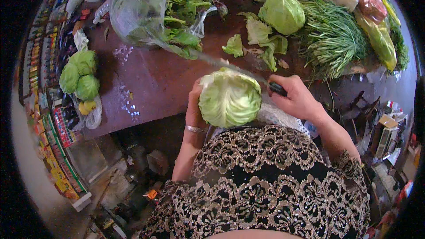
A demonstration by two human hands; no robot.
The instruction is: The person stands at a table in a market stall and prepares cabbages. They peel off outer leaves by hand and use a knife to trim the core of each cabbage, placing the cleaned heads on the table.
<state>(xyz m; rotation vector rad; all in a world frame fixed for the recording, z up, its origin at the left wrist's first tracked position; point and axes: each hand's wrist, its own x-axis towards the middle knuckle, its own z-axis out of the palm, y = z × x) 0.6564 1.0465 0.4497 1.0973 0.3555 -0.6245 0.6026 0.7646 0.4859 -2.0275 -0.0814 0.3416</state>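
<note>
My left hand [195,104] holds a green cabbage head [229,98] from its left side, close to my body at the table's near edge. In my right hand [294,96] is the dark handle of a knife [232,66], whose blurred long blade points up and left beyond the cabbage's far side. Whether the blade touches the cabbage, I cannot tell. Loose cabbage leaves [257,33] lie on the brown table [156,86] past the knife, beside another whole cabbage [282,14].
A clear plastic bag [139,13] with leafy greens spreads over the far left. Several small cabbages [79,73] sit at the left edge. Bundled thin green stalks [338,36] and a yellow-green bagged vegetable [378,39] lie at right. Shelves of packets [43,73] stand beyond the left side.
</note>
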